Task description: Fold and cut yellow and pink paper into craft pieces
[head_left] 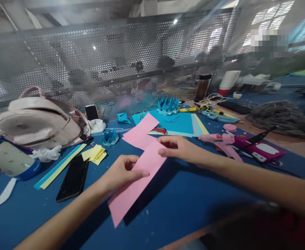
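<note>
A long strip of pink paper (pixel 138 189) is held slantwise above the blue tabletop, casting a shadow to its right. My left hand (pixel 125 172) pinches its left edge near the middle, thumb on top and the other fingers underneath. At the upper end, my right hand (pixel 174 147) grips the strip between thumb and fingers. Just behind lies another pink sheet (pixel 142 130), partly covered by the strip. Beyond it are blue sheets (pixel 178 123) and a red-handled tool (pixel 159 130) whose kind I cannot make out.
A pink glue gun (pixel 221 139) and a purple box (pixel 259 147) lie at right. To the left are a black phone (pixel 72 178), yellow paper pieces (pixel 97 154), a backpack (pixel 41 119) and a white plastic knife (pixel 5 192). Folded blue paper (pixel 168 105) sits by the perforated metal screen (pixel 121 69).
</note>
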Demonstrator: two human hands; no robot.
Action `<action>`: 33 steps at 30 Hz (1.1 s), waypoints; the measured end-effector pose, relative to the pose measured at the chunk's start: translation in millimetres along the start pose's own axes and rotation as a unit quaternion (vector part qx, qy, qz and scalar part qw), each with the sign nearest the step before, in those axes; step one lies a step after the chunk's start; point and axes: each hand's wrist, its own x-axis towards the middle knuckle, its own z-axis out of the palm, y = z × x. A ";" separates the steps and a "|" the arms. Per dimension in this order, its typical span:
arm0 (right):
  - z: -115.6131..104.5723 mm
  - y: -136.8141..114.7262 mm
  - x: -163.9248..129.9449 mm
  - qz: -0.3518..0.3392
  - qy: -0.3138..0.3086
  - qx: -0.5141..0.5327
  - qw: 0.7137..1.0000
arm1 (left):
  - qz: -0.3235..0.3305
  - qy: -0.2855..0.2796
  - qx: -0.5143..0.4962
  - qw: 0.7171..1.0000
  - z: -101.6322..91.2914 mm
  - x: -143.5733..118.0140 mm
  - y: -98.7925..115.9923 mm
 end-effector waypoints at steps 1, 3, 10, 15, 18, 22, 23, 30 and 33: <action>-1.2 -6.0 2.0 0.002 0.008 0.036 0.999 | -0.004 0.014 -0.071 0.997 3.6 -3.4 2.4; -0.3 -14.0 5.7 0.017 0.016 0.083 0.996 | 0.007 0.042 -0.171 0.984 12.7 -11.9 2.3; 25.1 16.6 25.5 0.075 -0.145 0.069 0.984 | 0.014 0.105 -0.187 0.977 14.5 -19.6 -27.9; 42.8 49.6 44.5 0.052 -0.184 0.004 0.982 | 0.031 0.169 -0.068 0.983 -13.4 -0.4 -49.8; 46.8 56.5 49.7 0.043 -0.181 -0.004 0.983 | 0.035 0.173 -0.047 0.983 -19.7 4.0 -58.6; 50.5 56.5 48.5 0.028 -0.165 -0.013 0.986 | 0.027 0.181 -0.032 0.983 -19.0 2.5 -63.5; 52.0 56.1 47.8 0.018 -0.156 -0.019 0.987 | 0.031 0.183 -0.024 0.982 -18.6 2.1 -63.3; 59.0 57.4 44.2 -0.006 -0.130 -0.022 0.991 | 0.053 0.188 0.022 0.981 -17.3 1.3 -55.4; 58.5 58.0 42.9 -0.010 -0.126 -0.015 0.992 | 0.046 0.191 0.020 0.980 -16.1 1.0 -53.7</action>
